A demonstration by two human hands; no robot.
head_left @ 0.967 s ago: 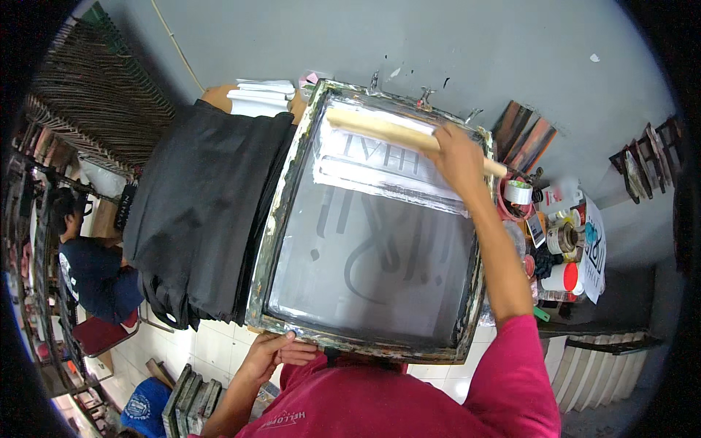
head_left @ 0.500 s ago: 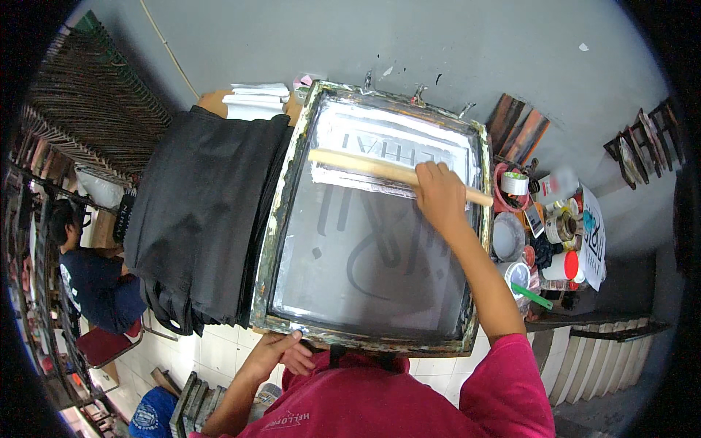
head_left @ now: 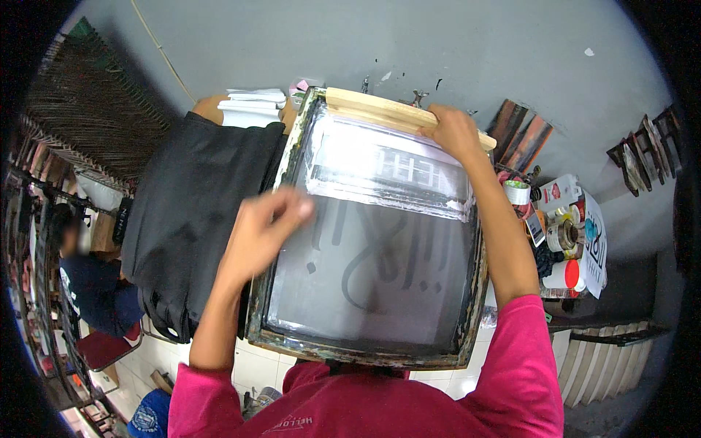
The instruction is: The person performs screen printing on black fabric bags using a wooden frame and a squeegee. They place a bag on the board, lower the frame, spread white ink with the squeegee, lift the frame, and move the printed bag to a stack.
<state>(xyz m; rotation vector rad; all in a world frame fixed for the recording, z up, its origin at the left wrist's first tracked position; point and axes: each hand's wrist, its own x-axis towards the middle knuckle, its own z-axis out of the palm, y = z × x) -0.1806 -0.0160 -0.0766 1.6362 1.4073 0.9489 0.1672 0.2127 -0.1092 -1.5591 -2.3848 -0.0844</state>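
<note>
A wooden squeegee (head_left: pixel 380 111) lies along the far edge of a screen-printing frame (head_left: pixel 257 306), and my right hand (head_left: pixel 454 131) grips it right of its middle. Across the upper part of the mesh (head_left: pixel 380 292) spreads a band of white ink (head_left: pixel 343 157); lettering shows through it. Below the band, large dark stencil shapes are visible. My left hand (head_left: pixel 266 226) hovers over the frame's left side, near the black fabric stack. It is smeared by motion, so its finger pose is unclear.
A stack of black fabric bags (head_left: pixel 197 226) lies left of the frame, with white papers (head_left: pixel 252 106) behind. Tubs, tape and a phone (head_left: pixel 537 228) crowd the right side. Wooden squeegees (head_left: pixel 522 135) lean on the wall. A seated person (head_left: pixel 98 292) is at far left.
My right hand has pushed the squeegee away to the frame's far edge, and the white ink band looks wider. My left hand has risen from the near left corner to above the left side.
</note>
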